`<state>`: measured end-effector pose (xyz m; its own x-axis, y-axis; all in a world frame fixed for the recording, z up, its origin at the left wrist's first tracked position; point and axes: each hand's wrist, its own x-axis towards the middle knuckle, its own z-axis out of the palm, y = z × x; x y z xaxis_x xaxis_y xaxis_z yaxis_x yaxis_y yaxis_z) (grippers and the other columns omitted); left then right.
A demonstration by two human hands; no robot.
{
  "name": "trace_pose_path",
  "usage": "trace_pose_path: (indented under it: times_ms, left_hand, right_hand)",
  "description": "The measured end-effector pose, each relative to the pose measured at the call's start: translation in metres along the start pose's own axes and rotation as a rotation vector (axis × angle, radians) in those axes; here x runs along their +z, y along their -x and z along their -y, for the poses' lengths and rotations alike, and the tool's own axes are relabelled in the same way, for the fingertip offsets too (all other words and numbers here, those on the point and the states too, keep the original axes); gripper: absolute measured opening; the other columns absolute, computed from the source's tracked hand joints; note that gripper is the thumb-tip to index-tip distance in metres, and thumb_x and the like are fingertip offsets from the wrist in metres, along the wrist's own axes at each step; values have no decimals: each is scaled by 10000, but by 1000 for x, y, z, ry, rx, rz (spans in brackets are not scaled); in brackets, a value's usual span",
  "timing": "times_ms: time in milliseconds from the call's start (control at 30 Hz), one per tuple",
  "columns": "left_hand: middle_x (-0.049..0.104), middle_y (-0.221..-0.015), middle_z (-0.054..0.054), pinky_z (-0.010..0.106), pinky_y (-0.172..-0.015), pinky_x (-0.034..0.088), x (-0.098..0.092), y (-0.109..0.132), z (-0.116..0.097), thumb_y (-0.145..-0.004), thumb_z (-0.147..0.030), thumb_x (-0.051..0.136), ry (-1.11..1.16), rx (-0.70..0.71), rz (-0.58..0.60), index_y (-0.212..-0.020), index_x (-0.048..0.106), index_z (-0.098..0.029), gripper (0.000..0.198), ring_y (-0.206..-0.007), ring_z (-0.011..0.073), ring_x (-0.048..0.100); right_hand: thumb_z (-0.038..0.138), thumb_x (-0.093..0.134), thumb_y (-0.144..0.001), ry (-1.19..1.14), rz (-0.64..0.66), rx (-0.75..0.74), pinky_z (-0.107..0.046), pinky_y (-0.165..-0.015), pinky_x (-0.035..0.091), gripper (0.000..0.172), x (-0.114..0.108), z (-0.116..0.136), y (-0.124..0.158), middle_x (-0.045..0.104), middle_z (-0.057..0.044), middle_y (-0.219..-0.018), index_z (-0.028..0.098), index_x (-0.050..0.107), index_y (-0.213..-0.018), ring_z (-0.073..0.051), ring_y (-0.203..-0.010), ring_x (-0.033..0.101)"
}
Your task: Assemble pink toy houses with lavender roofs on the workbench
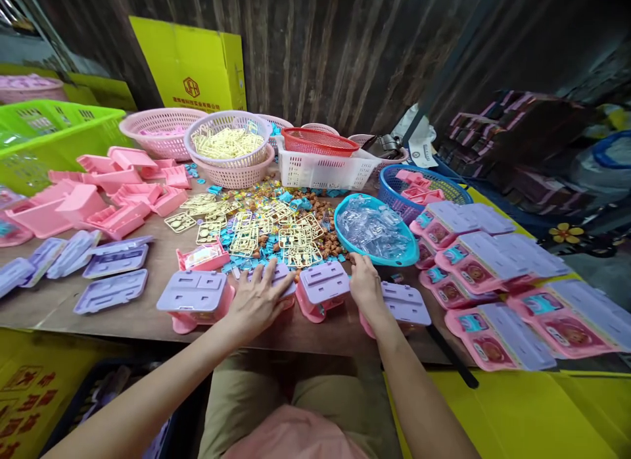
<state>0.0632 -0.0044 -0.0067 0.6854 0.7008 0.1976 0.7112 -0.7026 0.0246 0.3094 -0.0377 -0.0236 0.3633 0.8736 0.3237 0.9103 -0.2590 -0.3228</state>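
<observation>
My left hand (pixel 262 293) lies with fingers spread over the purple lid of a small pink toy box, partly hidden under it. My right hand (pixel 365 285) is bent downward between two more such boxes, just in front of a teal basket (pixel 411 252) of clear plastic parts. Its fingers are curled together, and whatever they hold is hidden. A purple-lidded pink box (pixel 323 285) stands between the hands. Another box (pixel 192 294) is left of my left hand, and one box (pixel 405 304) sits partly behind my right wrist.
Cream sprue frames (pixel 246 232) and small brown and blue pieces are heaped mid-table. Pink shells (pixel 123 202) and loose purple lids (pixel 112 290) lie left. Stacked boxes (pixel 503 334) stand right, beside a black strip (pixel 453 357) overhanging the edge. Baskets (pixel 229 176) line the back.
</observation>
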Motion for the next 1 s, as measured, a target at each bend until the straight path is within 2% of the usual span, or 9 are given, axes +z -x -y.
trace_pose_path:
  times_ms: [167,267,367,567,667,733,800,867,1000]
  left_hand:
    - [376,-1411,128,597,-938,301,-1,2,-1,-867,-438,439,-46,3,-2,-1324,416,-352,465,-1219,373,402]
    - [379,-1407,157,620,-1020,172,-3,-1,-12,-835,-422,500,-80,27,-82,-1374,359,-263,579,-1309,375,292]
    - [348,-1418,194,607,-1039,159,-7,-13,-30,-825,-416,519,-48,95,-117,-1389,333,-195,634,-1336,364,252]
    - [503,-1282,215,580,-1019,249,-1,-44,-44,-872,-371,449,-22,227,56,-1326,439,-198,486,-1179,318,499]
    - [524,-1255,214,575,-1034,221,2,-44,-37,-878,-359,426,-30,292,45,-1304,471,-201,457,-1171,322,506]
    - [489,-1299,209,582,-1040,203,-2,-36,-23,-869,-363,429,5,308,-19,-1301,474,-201,464,-1225,340,447]
    - [431,-1366,177,589,-1044,196,-10,-22,4,-868,-370,411,71,275,-110,-1351,399,-217,507,-1262,341,400]
    - [394,-1405,131,601,-1043,194,-21,-4,44,-879,-378,369,127,208,-169,-1418,242,-257,567,-1277,330,381]
    - [381,-1411,105,629,-994,262,-36,47,128,-860,-442,381,107,100,-109,-1438,80,-327,661,-1278,354,366]
  right_hand:
    - [33,386,-823,6,148,-66,-256,-712,420,352,-15,-8,2,652,-96,-970,155,609,-1065,-185,-856,603]
    - [42,441,-812,44,231,-46,-252,-679,412,288,-20,-12,3,652,-104,-937,149,638,-992,-183,-813,609]
    - [65,474,-811,73,304,-24,-248,-692,410,258,-19,-8,3,646,-86,-919,172,649,-967,-170,-803,605]
    - [147,478,-849,111,392,13,-241,-777,418,240,-12,5,3,606,-39,-1053,247,625,-1011,-148,-889,586]
    - [134,455,-860,137,407,30,-245,-793,427,254,-11,11,10,584,-67,-1110,217,597,-1053,-157,-934,576]
    - [110,457,-856,157,408,51,-253,-810,436,261,-11,15,15,570,-81,-1142,195,583,-1068,-160,-958,570]
    - [117,476,-861,182,406,88,-277,-812,456,232,-9,17,16,569,-83,-1147,172,579,-1062,-159,-955,574]
    - [185,504,-878,207,392,136,-319,-806,481,200,-6,18,14,576,-77,-1130,153,572,-1064,-160,-942,580]
    - [299,531,-879,238,324,230,-340,-772,506,237,-4,21,4,598,-72,-1056,140,575,-1050,-154,-888,594]
